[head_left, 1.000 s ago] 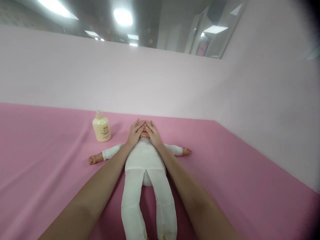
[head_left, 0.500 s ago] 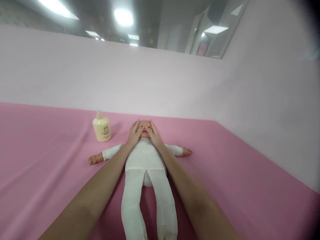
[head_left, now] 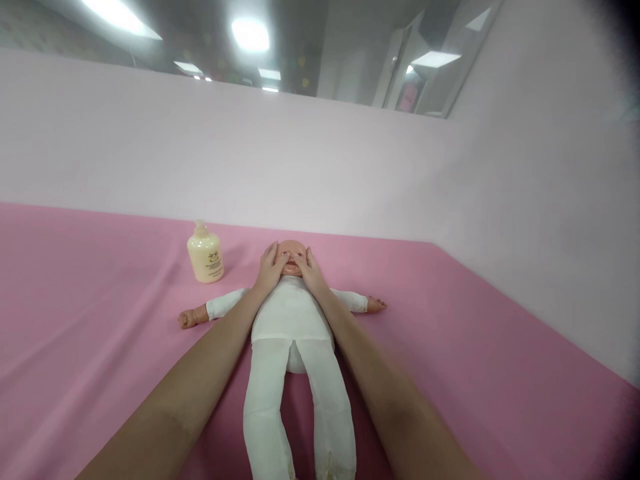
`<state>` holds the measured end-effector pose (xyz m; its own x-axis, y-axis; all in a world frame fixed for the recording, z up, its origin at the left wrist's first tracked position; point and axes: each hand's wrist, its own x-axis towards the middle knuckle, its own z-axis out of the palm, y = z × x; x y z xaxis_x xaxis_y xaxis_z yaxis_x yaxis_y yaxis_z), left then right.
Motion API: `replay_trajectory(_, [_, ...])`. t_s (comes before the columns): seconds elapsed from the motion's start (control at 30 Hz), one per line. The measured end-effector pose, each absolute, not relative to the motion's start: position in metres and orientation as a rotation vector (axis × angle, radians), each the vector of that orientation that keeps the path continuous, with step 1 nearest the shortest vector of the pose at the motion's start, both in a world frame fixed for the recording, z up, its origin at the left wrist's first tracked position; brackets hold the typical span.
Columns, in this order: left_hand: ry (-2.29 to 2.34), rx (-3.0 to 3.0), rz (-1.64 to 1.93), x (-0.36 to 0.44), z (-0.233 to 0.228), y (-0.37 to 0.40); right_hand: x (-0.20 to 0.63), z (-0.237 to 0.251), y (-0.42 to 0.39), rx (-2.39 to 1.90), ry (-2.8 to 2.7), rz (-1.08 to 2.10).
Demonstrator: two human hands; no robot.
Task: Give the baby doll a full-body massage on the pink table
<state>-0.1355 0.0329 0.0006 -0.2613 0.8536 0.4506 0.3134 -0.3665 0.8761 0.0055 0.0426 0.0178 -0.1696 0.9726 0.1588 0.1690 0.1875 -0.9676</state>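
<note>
nearest the camera, two bare forearms run up from 6 o'clock and close in toward the middle of the view. between them a doll [head_left: 293,320] in a white suit lies on its back on the pink cloth [head_left: 100,347], legs pointing to 6 o'clock, head to 12 o'clock, arms spread flat toward 9 and 3 o'clock.

the left hand [head_left: 271,268] lies on the doll's head from the 9 o'clock side, fingers spread and flat against the cheek. the right hand [head_left: 310,270] does the same from the 3 o'clock side. neither hand is closed around anything; both are open and pressed on the face, which shows between them up to the bare crown.

at about 10 o'clock from the head, near it but apart, a cream bottle [head_left: 205,253] stands upright on the cloth with its cap on. it is opaque, so what is in it and how full it is cannot be told.

beyond it, at 12 o'clock, a pale wall [head_left: 320,167] rises from the cloth's far edge.
</note>
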Motion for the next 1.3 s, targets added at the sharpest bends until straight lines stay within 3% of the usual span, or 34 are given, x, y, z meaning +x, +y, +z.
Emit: replay_trajectory(1.3, [1.38, 1.787, 1.706, -0.1364, -0.0028, 0.03, 0.0069, 0.0156, 0.0436, -0.874, -1.766, 0.862])
